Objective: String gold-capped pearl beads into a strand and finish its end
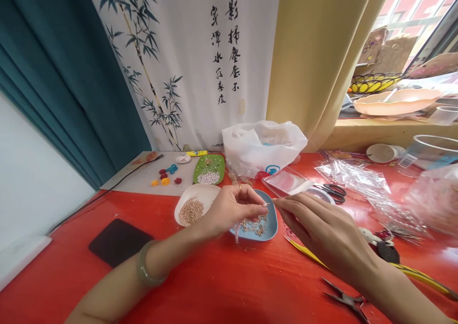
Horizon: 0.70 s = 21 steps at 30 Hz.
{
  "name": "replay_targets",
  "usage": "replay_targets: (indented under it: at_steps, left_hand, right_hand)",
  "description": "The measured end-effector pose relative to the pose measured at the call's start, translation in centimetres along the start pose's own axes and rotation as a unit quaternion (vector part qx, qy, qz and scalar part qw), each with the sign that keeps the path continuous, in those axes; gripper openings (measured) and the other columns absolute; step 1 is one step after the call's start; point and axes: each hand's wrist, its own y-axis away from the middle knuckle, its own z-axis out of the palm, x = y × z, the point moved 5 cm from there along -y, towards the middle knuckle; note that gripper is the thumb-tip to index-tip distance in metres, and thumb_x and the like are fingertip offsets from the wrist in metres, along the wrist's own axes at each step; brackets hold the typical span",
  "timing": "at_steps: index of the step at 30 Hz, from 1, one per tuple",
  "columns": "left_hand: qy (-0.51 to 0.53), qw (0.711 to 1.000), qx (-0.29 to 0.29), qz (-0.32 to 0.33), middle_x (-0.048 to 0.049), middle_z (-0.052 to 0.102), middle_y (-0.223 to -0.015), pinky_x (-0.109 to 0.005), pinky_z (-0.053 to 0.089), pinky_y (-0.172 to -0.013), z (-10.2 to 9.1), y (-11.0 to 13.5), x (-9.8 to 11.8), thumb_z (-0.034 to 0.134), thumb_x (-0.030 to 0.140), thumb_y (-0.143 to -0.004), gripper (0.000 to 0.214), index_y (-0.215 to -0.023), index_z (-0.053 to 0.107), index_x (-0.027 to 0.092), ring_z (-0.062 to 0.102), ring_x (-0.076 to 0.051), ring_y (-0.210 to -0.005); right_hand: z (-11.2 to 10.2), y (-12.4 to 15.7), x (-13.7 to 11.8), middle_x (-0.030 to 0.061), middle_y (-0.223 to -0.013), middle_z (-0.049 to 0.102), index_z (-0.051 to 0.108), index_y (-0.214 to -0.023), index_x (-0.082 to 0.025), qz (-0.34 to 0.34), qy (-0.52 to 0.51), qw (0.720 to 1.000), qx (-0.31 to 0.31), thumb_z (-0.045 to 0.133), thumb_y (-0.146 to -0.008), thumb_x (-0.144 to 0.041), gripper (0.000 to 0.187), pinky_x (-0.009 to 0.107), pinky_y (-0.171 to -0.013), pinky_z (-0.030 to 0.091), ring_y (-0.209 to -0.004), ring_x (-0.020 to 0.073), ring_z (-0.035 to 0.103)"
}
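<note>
My left hand (239,207), with a green bangle (145,264) on its wrist, pinches thumb and fingers together over the blue dish (274,226). Small gold beads on a thin strand (267,204) show at those fingertips. Just to the right is my right hand (322,219), its fingertips pressed together near the strand's end; what they hold is too small to make out. Strung gold and clear beads (255,226) lie in the blue dish. Under my left wrist's far side stands a white dish (181,200) with loose gold beads (191,212).
A green tray (220,164) with pearly beads and a white plastic bag (261,142) stand behind. On the right lie black scissors (334,193), clear packets (352,173), yellow-handled tweezers (304,250) and pliers (345,299). A dark phone-like slab (119,242) lies at left.
</note>
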Motion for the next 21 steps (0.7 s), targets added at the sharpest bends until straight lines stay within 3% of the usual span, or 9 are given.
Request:
replay_targets:
  at_steps: [10,15,21]
  left_hand:
    - [-0.058,0.998,-0.003,0.036,0.002,0.054,-0.057,-0.021,0.039,-0.044,-0.29,-0.02,-0.23,0.068,0.028,-0.06,0.018,-0.067,0.058,0.014,0.047,-0.007,-0.047]
    - [-0.07,0.996,0.009,0.051,0.0008,0.055,-0.058,-0.02,0.037,-0.048,-0.36,-0.02,-0.15,0.068,0.028,-0.061,0.017,-0.067,0.06,0.014,0.046,-0.007,-0.051]
    - [-0.072,0.997,0.013,0.028,-0.001,0.058,-0.061,-0.02,0.039,-0.046,-0.37,0.16,-0.1,0.066,0.028,-0.063,0.017,-0.071,0.063,0.014,0.047,-0.007,-0.05]
  right_hand:
    - [0.15,-0.3,-0.06,0.0058,-0.063,0.061,0.058,-0.08,-0.011,0.01,-0.013,1.0,0.003,0.036,-0.085,-0.012,0.023,0.024,-0.047,0.043,-0.053,0.0126,0.054]
    - [0.27,-0.28,-0.15,0.0058,-0.062,0.06,0.059,-0.081,-0.01,0.011,-0.017,1.0,0.009,0.037,-0.085,-0.012,0.022,0.024,-0.045,0.043,-0.052,0.0125,0.054]
    - [0.19,-0.2,0.2,0.0065,-0.064,0.062,0.059,-0.082,-0.01,0.018,-0.018,0.999,0.027,0.039,-0.084,-0.012,0.02,0.025,-0.048,0.045,-0.055,0.0134,0.057]
